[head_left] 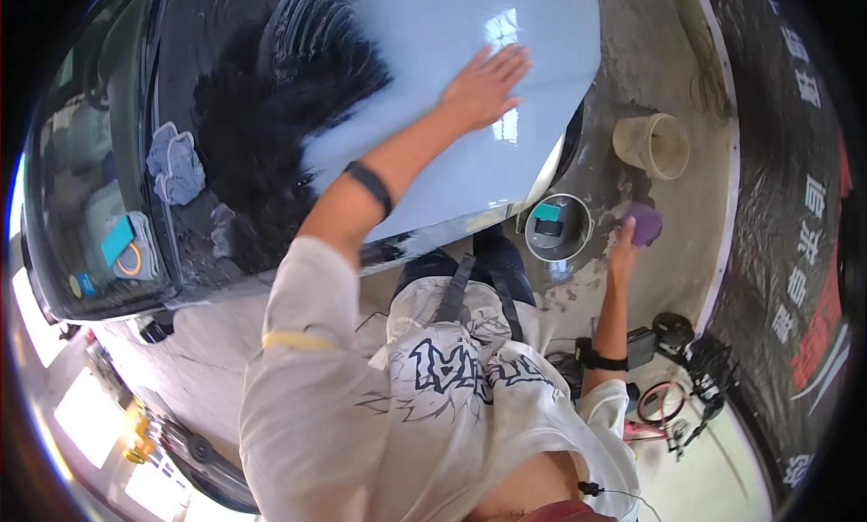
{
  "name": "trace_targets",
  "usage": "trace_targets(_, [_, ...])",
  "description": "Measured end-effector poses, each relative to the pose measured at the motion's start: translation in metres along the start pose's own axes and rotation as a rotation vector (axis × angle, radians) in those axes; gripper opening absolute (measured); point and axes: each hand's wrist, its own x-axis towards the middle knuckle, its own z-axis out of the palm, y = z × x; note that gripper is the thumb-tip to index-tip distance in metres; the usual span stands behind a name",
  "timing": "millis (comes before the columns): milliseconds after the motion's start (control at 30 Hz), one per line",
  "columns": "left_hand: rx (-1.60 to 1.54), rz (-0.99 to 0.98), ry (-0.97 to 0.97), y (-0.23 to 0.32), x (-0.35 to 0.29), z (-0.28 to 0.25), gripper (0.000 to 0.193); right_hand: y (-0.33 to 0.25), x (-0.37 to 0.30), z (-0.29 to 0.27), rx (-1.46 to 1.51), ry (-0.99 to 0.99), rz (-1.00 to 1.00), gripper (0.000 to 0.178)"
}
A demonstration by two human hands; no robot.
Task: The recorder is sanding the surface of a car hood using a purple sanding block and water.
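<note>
My left hand (488, 87) lies flat, fingers apart, on the light grey-blue part of a car hood (420, 147). Beside that part, the panel turns black, with swirled whitish smears (312, 21) across it. Out to the right, away from the car, my right hand (625, 237) grips a round purple sponge (645, 224); its fingers are partly hidden behind it. Near the sponge stands a pail (560, 255) with a teal block (547, 212) and a dark block (548, 228) inside.
A beige bucket (632, 144) stands on the wet floor beyond the pail. A crumpled grey-blue cloth (177, 165) rests by the windshield, where a folded cloth (144, 251) and another teal block (117, 240) lie. Dark equipment (700, 364) stands behind my right arm. A dark printed sheet (786, 224) hangs at right.
</note>
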Motion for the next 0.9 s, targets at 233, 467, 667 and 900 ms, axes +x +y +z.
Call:
trace_targets(233, [0.039, -0.002, -0.018, 0.016, 0.032, 0.022, 0.07, -0.126, 0.042, 0.168, -0.195, -0.449, -0.851, 0.052])
trace_targets(467, [-0.137, -0.294, -0.034, -0.049, -0.149, -0.049, 0.084, -0.107, 0.104, 0.265, -0.795, -0.221, -0.977, 0.067])
trace_targets(667, [0.114, -0.743, 0.098, -0.16, -0.33, -0.118, 0.081, -0.114, -0.078, 0.374, -0.625, -0.398, -1.193, 0.084])
trace_targets(900, [0.112, -0.768, 0.137, -0.17, -0.328, -0.114, 0.076, -0.141, -0.114, 0.415, -0.458, -0.754, -1.37, 0.081])
